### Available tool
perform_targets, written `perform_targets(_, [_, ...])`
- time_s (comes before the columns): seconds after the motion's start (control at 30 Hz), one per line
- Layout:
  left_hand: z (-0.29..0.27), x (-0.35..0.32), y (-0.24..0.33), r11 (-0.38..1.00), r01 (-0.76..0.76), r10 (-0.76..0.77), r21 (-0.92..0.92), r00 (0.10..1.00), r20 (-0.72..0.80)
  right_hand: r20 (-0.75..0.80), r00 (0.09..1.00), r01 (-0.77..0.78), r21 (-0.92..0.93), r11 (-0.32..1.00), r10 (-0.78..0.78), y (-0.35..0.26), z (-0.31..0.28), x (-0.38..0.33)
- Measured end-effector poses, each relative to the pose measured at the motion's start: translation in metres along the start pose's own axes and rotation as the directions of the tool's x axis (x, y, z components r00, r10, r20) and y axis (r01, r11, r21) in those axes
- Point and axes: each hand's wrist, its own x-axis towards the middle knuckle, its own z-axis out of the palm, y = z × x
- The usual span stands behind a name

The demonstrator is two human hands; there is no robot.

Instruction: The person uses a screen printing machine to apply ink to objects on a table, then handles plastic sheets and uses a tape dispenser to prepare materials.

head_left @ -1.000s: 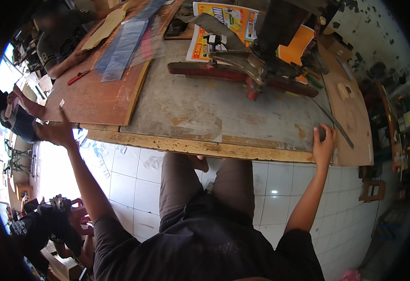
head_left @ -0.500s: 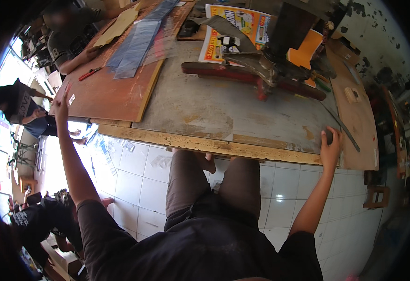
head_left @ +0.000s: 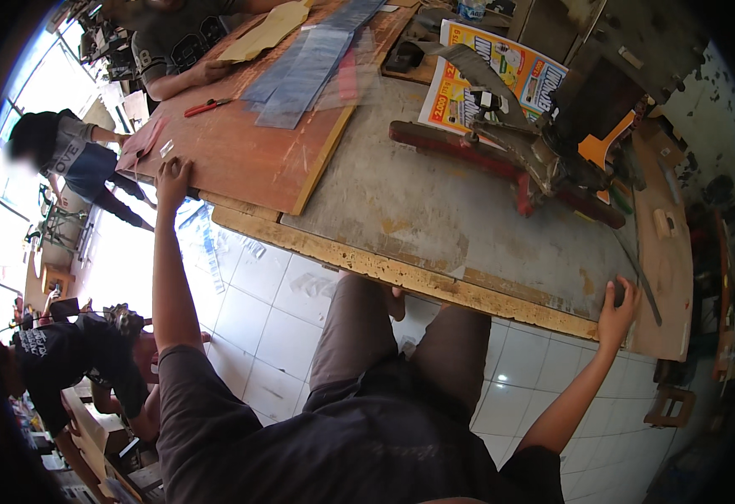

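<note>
My left hand is at the near left corner of a reddish-brown board, its fingers bunched. Whatever they may hold is hidden. Just beyond it lie a small white label and a pinkish sheet. At the table's near right corner, my right hand curls around a small dark rounded object. A long thin dark strip lies beside that hand. Clear plastic sheets are spread across the far part of the board.
A heavy press-like machine with a red bar stands on the grey tabletop. Behind it lies a colourful printed sheet. Red-handled scissors rest near a co-worker's hand. Other people are at the left.
The whole view has turned, shifting the table down at its right. My left hand has moved from left of the white label to its near side. My right hand keeps its hold.
</note>
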Motion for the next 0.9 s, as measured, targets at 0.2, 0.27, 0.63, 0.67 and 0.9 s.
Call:
perform_targets(0.2, [-0.011, 0.027, 0.020, 0.988, 0.062, -0.067, 0.145, 0.997, 0.029, -0.015, 0.999, 0.030, -0.012, 0.999, -0.030, -0.007, 0.004, 0.001])
perform_targets(0.27, [-0.004, 0.036, 0.055, 0.988, -0.090, 0.095, 0.128, 0.995, -0.038, -0.030, 0.999, 0.027, -0.016, 0.999, -0.028, -0.005, 0.003, 0.000])
perform_targets(0.63, [0.000, 0.005, 0.299, 0.664, -0.571, 0.688, -0.484, 0.719, 0.096, -0.035, 0.998, 0.051, -0.039, 0.998, -0.052, -0.015, -0.002, -0.001])
perform_targets(0.67, [0.003, 0.005, 0.311, 0.654, -0.609, 0.722, -0.448, 0.680, 0.129, -0.031, 0.999, 0.034, -0.034, 0.999, -0.035, -0.021, -0.003, -0.002])
perform_targets(0.9, [0.012, 0.045, 0.487, 0.335, -0.770, 0.900, -0.544, 0.432, -0.057, -0.027, 0.999, -0.021, 0.036, 0.999, 0.022, -0.037, -0.014, 0.001])
